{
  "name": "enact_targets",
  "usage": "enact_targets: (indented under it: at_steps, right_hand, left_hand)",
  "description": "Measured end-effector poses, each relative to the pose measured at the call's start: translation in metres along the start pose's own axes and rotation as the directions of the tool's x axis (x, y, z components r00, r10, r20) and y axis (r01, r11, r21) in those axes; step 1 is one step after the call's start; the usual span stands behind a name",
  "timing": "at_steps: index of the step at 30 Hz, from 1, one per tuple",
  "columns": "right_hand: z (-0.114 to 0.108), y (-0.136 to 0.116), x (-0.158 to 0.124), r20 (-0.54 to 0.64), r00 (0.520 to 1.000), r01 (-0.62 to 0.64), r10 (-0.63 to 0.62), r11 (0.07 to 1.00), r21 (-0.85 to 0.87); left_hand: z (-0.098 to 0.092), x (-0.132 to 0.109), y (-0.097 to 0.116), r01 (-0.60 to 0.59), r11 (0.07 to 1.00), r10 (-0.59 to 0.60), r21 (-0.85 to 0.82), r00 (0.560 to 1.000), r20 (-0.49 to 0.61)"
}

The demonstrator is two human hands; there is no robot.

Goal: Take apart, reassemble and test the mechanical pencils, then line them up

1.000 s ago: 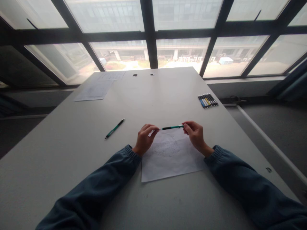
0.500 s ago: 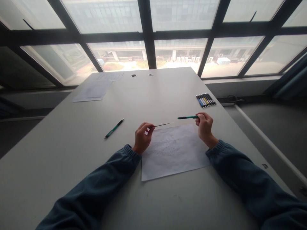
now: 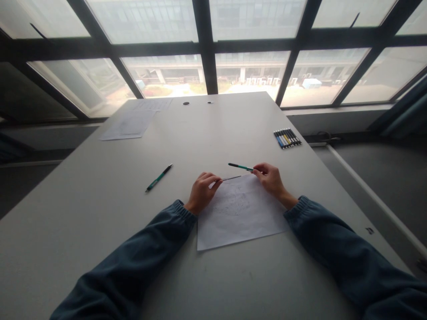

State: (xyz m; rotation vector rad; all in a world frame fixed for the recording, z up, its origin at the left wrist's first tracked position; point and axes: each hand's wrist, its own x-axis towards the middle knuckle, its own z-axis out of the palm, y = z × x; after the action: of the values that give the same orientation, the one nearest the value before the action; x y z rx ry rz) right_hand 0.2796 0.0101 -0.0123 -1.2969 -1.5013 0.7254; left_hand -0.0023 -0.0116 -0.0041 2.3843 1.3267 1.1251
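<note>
A thin dark pen refill [image 3: 231, 178] is pinched between the thumb and fingers of my left hand [image 3: 203, 193], its free end pointing right. My right hand [image 3: 273, 182] is closed on the rear of a green pen barrel [image 3: 240, 166], whose black grip end points left and slightly up. The barrel and the refill are apart. Both hands are over the upper part of a white paper sheet [image 3: 242, 229] that bears many small dark marks. Left of my left hand, a second green pen [image 3: 159, 178] with a black grip lies slanted on the table.
On the white table [image 3: 100, 213], a row of several pens [image 3: 287, 138] lies near the right edge. Papers [image 3: 128, 125] rest at the far left. A round cable hole [image 3: 186, 103] is near the far edge, before the windows [image 3: 251, 73].
My right hand has moved left and a little down, bringing the green barrel closer to the refill and tilting it. My left hand has shifted slightly right with the refill.
</note>
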Motion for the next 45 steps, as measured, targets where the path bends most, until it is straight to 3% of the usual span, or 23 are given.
enact_targets:
  at_steps: [9, 12, 18, 25, 28, 33, 37, 40, 45]
  right_hand:
    - [-0.005, 0.013, 0.003, 0.099, 0.977, 0.211, -0.189, 0.925, -0.315]
    - [-0.006, 0.016, 0.004, 0.123, 0.975, 0.220, -0.186, 0.891, -0.398]
    - [-0.005, 0.018, 0.003, 0.171, 0.977, 0.184, -0.123, 0.895, -0.405]
    - [-0.007, 0.016, 0.004, 0.085, 0.969, 0.246, -0.232, 0.876, -0.415]
    - [-0.008, 0.007, 0.001, 0.053, 0.943, 0.323, -0.329, 0.861, -0.392]
    - [-0.001, -0.009, -0.009, 0.250, 0.851, 0.521, -0.461, 0.798, -0.303]
    - [0.002, -0.013, -0.013, 0.353, 0.800, 0.586, -0.486, 0.759, -0.284]
    - [0.002, -0.011, -0.012, 0.335, 0.818, 0.561, -0.468, 0.778, -0.283]
    - [0.000, -0.008, -0.011, 0.202, 0.886, 0.461, -0.418, 0.844, -0.275]
  left_hand:
    - [0.002, -0.001, -0.005, 0.022, 1.000, -0.024, 0.021, 0.994, 0.108]
    - [0.003, -0.001, -0.007, 0.034, 0.999, -0.036, 0.018, 0.992, 0.121]
    - [0.004, -0.001, -0.007, 0.013, 1.000, -0.014, 0.009, 0.995, 0.100]
    - [0.005, -0.001, -0.009, -0.004, 1.000, 0.004, 0.008, 0.996, 0.088]
    - [0.003, 0.000, -0.005, -0.021, 1.000, 0.021, 0.006, 0.998, 0.061]
    - [0.000, 0.002, 0.004, -0.074, 0.997, 0.074, -0.007, 0.997, 0.000]
    - [0.000, 0.003, 0.007, -0.108, 0.993, 0.106, -0.045, 0.993, -0.046]
    - [0.000, 0.003, 0.006, -0.091, 0.995, 0.088, -0.050, 0.995, -0.051]
    - [-0.001, 0.004, 0.002, 0.027, 1.000, -0.027, -0.001, 0.996, -0.081]
